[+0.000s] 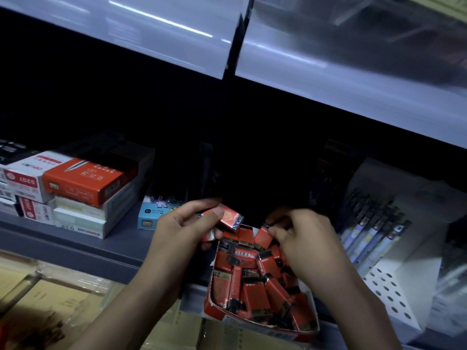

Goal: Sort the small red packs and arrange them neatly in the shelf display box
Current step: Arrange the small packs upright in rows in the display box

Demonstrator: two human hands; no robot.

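A red display box (214, 308) sits tilted on the front edge of the grey shelf (101, 248), filled with several small red packs (255, 286) lying jumbled in all directions. My left hand (184, 228) hovers just left of the box's far end and grips a few red packs (231, 216), one sticking out past my thumb. My right hand (303, 238) is over the far part of the box and pinches one upright red pack (262, 237) at its top edge.
Stacked red and white stationery boxes (75, 188) fill the shelf's left side, with a light blue box (154, 214) beside my left hand. A white rack of pens (374, 238) stands to the right. Cardboard cartons (63, 299) lie below. A glossy shelf front (328, 79) hangs overhead.
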